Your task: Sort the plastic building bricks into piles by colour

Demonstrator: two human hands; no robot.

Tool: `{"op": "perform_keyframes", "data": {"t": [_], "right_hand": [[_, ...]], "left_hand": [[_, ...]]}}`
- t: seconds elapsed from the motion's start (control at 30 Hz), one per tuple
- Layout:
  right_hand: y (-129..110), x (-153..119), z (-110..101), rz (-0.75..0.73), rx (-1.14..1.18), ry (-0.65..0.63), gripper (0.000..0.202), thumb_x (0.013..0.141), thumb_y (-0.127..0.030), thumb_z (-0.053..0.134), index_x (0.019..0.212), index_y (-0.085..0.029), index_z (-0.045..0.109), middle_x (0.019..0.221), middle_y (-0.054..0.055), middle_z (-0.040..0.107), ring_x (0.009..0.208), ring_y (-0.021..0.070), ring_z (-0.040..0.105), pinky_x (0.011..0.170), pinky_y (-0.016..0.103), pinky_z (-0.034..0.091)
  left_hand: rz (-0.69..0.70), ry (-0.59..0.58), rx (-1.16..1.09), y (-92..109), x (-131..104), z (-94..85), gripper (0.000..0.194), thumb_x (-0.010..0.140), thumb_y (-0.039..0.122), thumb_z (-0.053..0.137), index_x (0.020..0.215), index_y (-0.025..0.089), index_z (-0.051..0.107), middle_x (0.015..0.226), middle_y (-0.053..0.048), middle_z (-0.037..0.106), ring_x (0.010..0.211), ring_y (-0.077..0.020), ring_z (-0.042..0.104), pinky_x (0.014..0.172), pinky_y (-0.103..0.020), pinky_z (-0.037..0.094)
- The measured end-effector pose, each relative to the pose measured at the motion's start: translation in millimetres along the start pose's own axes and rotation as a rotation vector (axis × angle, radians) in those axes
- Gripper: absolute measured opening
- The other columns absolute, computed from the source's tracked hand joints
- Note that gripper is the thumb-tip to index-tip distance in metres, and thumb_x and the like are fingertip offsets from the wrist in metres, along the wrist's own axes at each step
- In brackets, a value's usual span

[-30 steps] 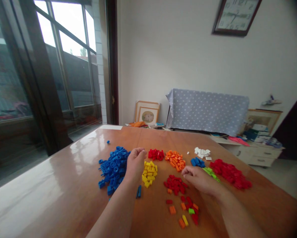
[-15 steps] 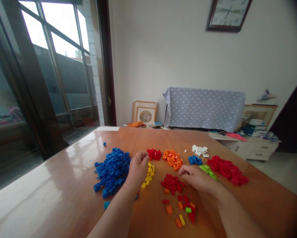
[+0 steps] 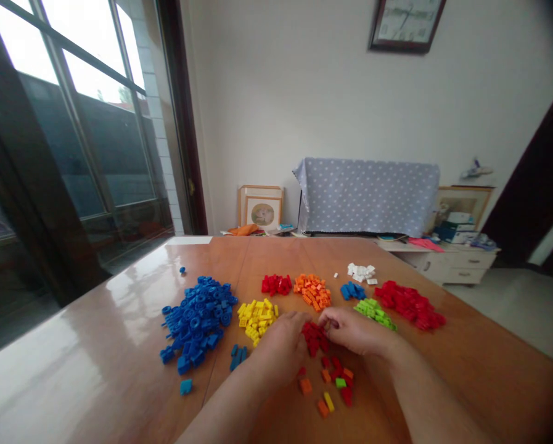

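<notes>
I see the left hand [image 3: 286, 344] has just dropped from by the far red bricks [image 3: 276, 285] to the near red pile [image 3: 314, 339], which now sits between it and the right hand [image 3: 352, 328]; I judge work centres there. Right fingers curl, left fingertips are obscured; can't tell if either pinches anything.

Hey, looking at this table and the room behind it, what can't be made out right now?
All in the head view:
Left hand: what it holds, if anything; the back of the hand hides that.
Right hand: whether it pinches a piece; curled grip and blur hide it.
Middle red pile: its sides, partly behind both hands.
Wall clock: top cut off by the upper edge; numerals blurred.
Dotted cloth: it hides what is underneath.
</notes>
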State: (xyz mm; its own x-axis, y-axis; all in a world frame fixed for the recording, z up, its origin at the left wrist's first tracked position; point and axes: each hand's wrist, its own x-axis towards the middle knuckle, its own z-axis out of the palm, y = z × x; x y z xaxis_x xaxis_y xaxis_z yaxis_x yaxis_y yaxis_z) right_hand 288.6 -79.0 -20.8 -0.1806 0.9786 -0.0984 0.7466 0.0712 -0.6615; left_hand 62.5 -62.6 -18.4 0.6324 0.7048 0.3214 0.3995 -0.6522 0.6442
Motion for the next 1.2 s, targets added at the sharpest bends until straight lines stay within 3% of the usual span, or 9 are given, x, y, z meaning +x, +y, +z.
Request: {"op": "perform_keyframes", "data": {"t": [0.13, 0.37, 0.53, 0.73, 1.2], "right_hand": [[3.6, -1.6, -3.0, 0.033, 0.061, -0.038, 0.026, 0.075, -0.014, 0.057, 0.096, -0.019, 0.070, 0.073, -0.002, 0.064, 0.064, 0.0113, 0.053, 0.052, 0.019, 0.033], [5.0, -3.9, -6.4, 0.070, 0.184, -0.086, 0.021, 0.077, -0.016, 0.058, 0.097, -0.019, 0.065, 0.070, -0.003, 0.061, 0.061, 0.0110, 0.055, 0.051, 0.018, 0.037], [0.7, -8.9, -11.3, 0.084, 0.184, -0.048, 0.011, 0.078, -0.020, 0.059, 0.090, -0.019, 0.060, 0.069, -0.003, 0.059, 0.059, 0.0115, 0.056, 0.050, 0.018, 0.037], [3.0, -10.2, -12.9, 0.120, 0.102, -0.025, 0.010, 0.077, -0.020, 0.059, 0.087, -0.020, 0.060, 0.069, -0.003, 0.060, 0.059, 0.0109, 0.055, 0.052, 0.018, 0.037], [6.7, -9.9, -10.8, 0.104, 0.111, -0.052, 0.013, 0.076, -0.020, 0.058, 0.089, -0.021, 0.060, 0.069, -0.003, 0.061, 0.057, 0.0115, 0.056, 0.050, 0.019, 0.036]], "left_hand": [[0.001, -0.063, 0.004, 3.3, 1.2, -4.8, 0.034, 0.076, 0.006, 0.045, 0.096, 0.022, 0.067, 0.101, -0.007, 0.068, 0.094, -0.0220, 0.062, 0.083, -0.028, 0.045], [0.031, -0.102, -0.089, 8.2, -0.9, -5.7, 0.043, 0.075, 0.006, 0.045, 0.107, 0.023, 0.067, 0.101, -0.005, 0.070, 0.092, -0.0207, 0.063, 0.081, -0.027, 0.047], [0.010, -0.021, -0.156, 3.8, -1.7, -1.6, 0.045, 0.077, 0.006, 0.043, 0.110, 0.024, 0.068, 0.105, -0.006, 0.070, 0.097, -0.0213, 0.063, 0.086, -0.030, 0.047], [-0.115, 0.127, -0.270, -11.7, 3.6, -0.9, 0.036, 0.079, 0.010, 0.044, 0.105, 0.021, 0.067, 0.105, -0.009, 0.070, 0.099, -0.0231, 0.064, 0.087, -0.034, 0.048], [-0.121, 0.100, -0.303, -12.0, -0.2, 4.4, 0.027, 0.082, 0.015, 0.049, 0.100, 0.022, 0.068, 0.088, -0.007, 0.070, 0.079, -0.0205, 0.062, 0.071, -0.028, 0.047]]}}
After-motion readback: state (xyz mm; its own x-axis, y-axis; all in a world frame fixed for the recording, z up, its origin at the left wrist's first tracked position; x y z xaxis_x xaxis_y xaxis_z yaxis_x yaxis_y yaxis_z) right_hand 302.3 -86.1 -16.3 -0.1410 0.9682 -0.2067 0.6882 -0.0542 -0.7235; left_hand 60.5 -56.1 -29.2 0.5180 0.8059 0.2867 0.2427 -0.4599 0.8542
